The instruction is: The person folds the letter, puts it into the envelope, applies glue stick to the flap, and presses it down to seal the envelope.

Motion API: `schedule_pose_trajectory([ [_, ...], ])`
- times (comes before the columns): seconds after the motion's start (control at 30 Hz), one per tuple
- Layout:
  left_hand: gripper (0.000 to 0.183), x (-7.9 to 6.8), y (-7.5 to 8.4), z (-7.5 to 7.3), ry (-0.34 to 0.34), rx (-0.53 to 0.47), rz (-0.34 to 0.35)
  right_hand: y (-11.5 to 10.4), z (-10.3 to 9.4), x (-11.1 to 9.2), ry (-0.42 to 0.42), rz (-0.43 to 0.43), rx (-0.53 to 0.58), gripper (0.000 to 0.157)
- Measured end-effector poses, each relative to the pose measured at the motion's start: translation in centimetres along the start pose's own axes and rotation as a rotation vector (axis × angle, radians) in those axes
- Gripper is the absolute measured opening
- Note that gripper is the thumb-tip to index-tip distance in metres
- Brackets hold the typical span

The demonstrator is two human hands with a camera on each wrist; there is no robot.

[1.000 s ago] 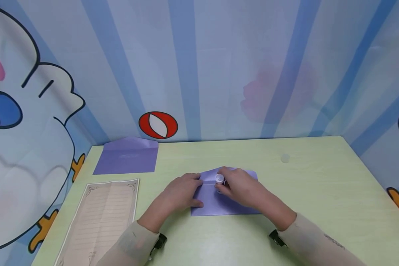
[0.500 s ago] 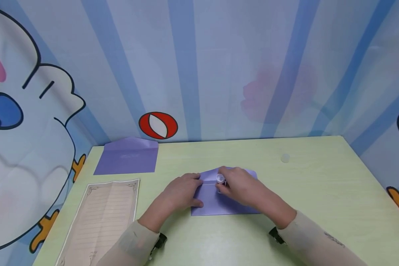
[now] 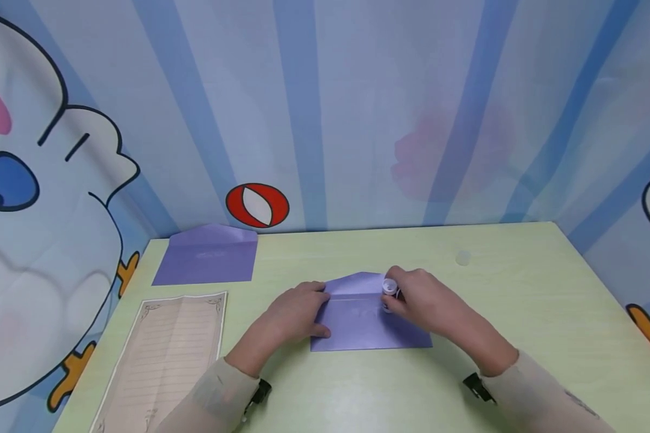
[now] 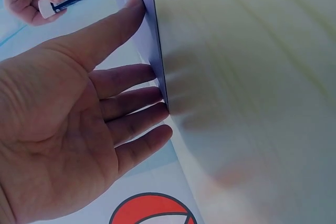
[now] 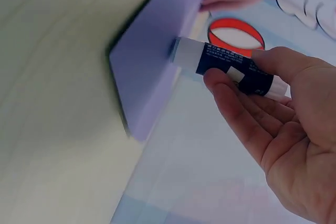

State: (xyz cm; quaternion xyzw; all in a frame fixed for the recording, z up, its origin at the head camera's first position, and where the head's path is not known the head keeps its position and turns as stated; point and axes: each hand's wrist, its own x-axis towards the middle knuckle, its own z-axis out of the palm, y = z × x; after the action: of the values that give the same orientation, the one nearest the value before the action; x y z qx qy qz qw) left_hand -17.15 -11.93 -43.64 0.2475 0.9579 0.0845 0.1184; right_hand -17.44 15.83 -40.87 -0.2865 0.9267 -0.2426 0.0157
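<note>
A purple envelope point(image 3: 352, 328) lies on the table with its flap point(image 3: 360, 284) folded open away from the person. My right hand point(image 3: 428, 299) grips a glue stick point(image 3: 389, 287), held upright over the envelope's right half. In the right wrist view the glue stick point(image 5: 226, 65) has a dark blue label and white ends, and its tip is right at the purple paper. My left hand point(image 3: 295, 313) rests on the envelope's left edge, fingers extended. The left wrist view shows that hand point(image 4: 79, 114) with thumb and fingertips at the paper's edge.
A second purple envelope point(image 3: 206, 264), flap open, lies at the back left of the table point(image 3: 525, 313). In front of it is a lined sheet of letter paper point(image 3: 168, 355). A small translucent round cap point(image 3: 463, 258) sits at the back right. A printed curtain point(image 3: 352, 120) stands behind.
My right hand has moved the glue stick rightward along the envelope, near the flap's fold. The left hand has stayed in place on the left edge.
</note>
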Motion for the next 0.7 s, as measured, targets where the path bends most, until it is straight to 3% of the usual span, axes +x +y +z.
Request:
schedule_pose_trajectory([
  [0.17, 0.07, 0.1, 0.2, -0.1, -0.004, -0.006, 0.002, 0.7, -1.9, -0.8, 0.067, 0.06, 0.123, 0.013],
  [0.33, 0.067, 0.3, 0.3, -0.2, -0.001, 0.011, 0.008, 1.3, -3.1, -0.9, 0.196, 0.101, 0.283, 0.014],
  [0.53, 0.066, 0.7, 0.4, -0.5, 0.004, 0.013, -0.002, 1.7, -3.9, -0.3, 0.27, 0.192, 0.56, 0.022],
  [0.7, 0.066, 0.6, 0.3, -1.5, 0.061, -0.068, -0.005, 1.9, -4.2, 0.2, 0.277, 0.257, 0.829, 0.034],
])
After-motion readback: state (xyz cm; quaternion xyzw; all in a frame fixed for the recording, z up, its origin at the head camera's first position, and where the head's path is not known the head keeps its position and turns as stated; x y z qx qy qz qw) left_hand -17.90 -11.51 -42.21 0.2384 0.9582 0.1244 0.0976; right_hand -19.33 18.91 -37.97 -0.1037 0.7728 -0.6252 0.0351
